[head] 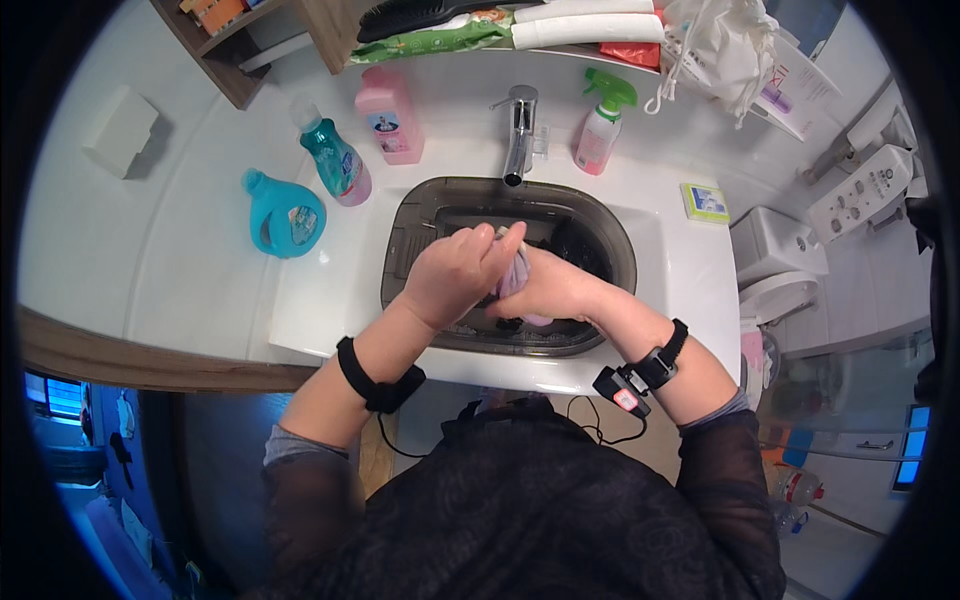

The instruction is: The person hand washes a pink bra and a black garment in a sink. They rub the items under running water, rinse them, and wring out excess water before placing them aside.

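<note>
Over a translucent dark-grey basin (pixel 619 251), my left hand (pixel 454 274) is closed around a bunched pale-lavender cloth (pixel 514 277). My right hand (pixel 559 285) grips the same cloth from the other side, its thumb pointing left. Most of the cloth is hidden by the fingers, and a pinkish bit shows below the right hand. The basin sits in a white washbasin (pixel 679 300). Dark fabric (pixel 581 244) lies in it, partly covered by my hands. Behind the basin's far rim stands a chrome faucet (pixel 519 139), its spout over the edge.
At the left stand a blue detergent jug (pixel 285 217), a teal-and-pink bottle (pixel 337 165) and a pink bottle (pixel 390 116). A green-headed spray bottle (pixel 600 127) is right of the faucet. A small green-and-white box (pixel 705 202) lies at right. A loaded shelf (pixel 555 54) overhangs the back.
</note>
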`<control>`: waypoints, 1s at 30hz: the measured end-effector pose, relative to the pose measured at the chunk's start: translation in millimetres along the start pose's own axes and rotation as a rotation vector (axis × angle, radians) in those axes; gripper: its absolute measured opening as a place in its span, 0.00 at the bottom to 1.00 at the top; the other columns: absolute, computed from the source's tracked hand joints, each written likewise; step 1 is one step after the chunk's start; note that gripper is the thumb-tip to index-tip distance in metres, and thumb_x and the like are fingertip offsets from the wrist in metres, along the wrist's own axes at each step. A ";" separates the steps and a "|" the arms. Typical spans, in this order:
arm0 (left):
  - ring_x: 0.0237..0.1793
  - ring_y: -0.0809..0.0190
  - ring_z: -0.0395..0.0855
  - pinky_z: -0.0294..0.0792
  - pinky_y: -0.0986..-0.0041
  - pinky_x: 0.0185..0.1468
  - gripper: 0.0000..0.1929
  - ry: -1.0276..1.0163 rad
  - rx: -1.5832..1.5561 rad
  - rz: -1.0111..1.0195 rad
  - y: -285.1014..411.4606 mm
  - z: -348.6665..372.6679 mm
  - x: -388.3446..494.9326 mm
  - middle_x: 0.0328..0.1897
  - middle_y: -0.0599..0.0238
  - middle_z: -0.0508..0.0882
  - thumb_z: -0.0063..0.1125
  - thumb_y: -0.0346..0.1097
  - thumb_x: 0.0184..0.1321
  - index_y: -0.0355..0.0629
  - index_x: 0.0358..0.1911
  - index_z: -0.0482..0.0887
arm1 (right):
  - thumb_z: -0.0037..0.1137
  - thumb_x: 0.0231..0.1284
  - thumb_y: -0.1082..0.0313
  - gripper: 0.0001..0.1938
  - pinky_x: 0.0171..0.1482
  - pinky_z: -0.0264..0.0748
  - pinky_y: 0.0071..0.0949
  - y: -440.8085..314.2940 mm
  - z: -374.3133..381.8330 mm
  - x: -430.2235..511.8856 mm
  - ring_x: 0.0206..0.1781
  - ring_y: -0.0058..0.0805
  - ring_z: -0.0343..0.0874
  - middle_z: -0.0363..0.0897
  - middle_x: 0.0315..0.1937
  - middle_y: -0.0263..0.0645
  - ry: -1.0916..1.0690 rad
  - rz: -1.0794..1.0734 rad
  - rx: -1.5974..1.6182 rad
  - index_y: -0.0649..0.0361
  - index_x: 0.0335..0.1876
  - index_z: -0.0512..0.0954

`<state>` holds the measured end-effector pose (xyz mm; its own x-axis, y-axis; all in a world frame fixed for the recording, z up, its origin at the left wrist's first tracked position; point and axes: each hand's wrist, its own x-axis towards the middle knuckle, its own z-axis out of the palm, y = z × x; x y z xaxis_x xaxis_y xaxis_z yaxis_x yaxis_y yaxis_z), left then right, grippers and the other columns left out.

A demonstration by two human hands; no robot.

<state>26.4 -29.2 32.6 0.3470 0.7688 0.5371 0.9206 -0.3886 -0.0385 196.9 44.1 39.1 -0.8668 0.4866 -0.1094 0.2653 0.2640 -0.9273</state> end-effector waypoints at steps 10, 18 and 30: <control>0.39 0.43 0.85 0.76 0.57 0.44 0.13 -0.513 -0.369 -0.413 -19.1 43.0 18.1 0.34 0.49 0.86 0.65 0.36 0.48 0.37 0.35 0.80 | 0.60 0.51 0.71 0.17 0.41 0.81 0.43 27.0 6.9 22.9 0.40 0.49 0.84 0.82 0.35 0.52 0.268 0.009 -0.852 0.64 0.44 0.67; 0.64 0.45 0.73 0.69 0.62 0.61 0.42 -0.316 -0.566 -0.585 -17.7 27.5 19.3 0.68 0.54 0.71 0.73 0.30 0.42 0.49 0.66 0.68 | 0.65 0.53 0.65 0.16 0.40 0.80 0.38 55.5 -9.9 25.5 0.40 0.45 0.84 0.81 0.36 0.49 0.388 -0.063 -0.452 0.63 0.44 0.74; 0.37 0.58 0.85 0.78 0.72 0.37 0.17 -0.224 0.076 0.343 -14.4 20.7 7.2 0.48 0.58 0.82 0.59 0.38 0.54 0.47 0.49 0.81 | 0.67 0.52 0.59 0.11 0.29 0.70 0.25 38.9 -3.3 13.6 0.29 0.22 0.73 0.74 0.26 0.30 -0.237 0.420 0.461 0.55 0.36 0.80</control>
<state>19.3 -7.5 19.5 0.6588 0.6958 0.2861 0.7523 -0.6096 -0.2499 196.8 63.7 2.8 -0.8127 0.2600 -0.5214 0.4383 -0.3168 -0.8411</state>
